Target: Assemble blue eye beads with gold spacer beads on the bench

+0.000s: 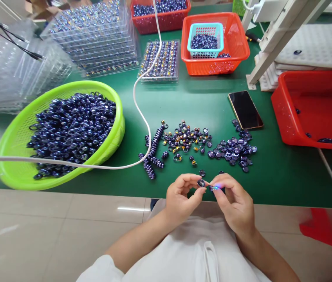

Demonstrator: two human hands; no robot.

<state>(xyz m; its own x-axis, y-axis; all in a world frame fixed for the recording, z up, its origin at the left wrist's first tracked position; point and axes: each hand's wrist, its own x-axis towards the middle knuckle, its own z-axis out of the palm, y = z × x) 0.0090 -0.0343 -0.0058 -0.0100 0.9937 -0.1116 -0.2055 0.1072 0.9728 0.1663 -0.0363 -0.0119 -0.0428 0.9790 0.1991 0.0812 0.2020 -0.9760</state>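
Observation:
Between thumb and forefinger, my left hand (183, 196) pinches a small dark round part (201, 183) at the table's front edge. My right hand (236, 199) holds a small lit piece (213, 188) in its fingertips, with a blue-violet glow on it. The two pieces are close together; whether they touch is unclear. Just beyond my hands lie a heap of dark discs (233, 150), a pile of dark and gold ring-like pieces (186, 137), and several stacked rows of dark parts (154, 145).
A green basket (119, 129) of dark rings stands left, crossed by a white cable (138, 102). Behind are clear trays (95, 43), a filled tray (160, 60) and an orange basket (236, 39). Right are a phone (246, 109), a metal post (277, 43) and a red bin (289, 129).

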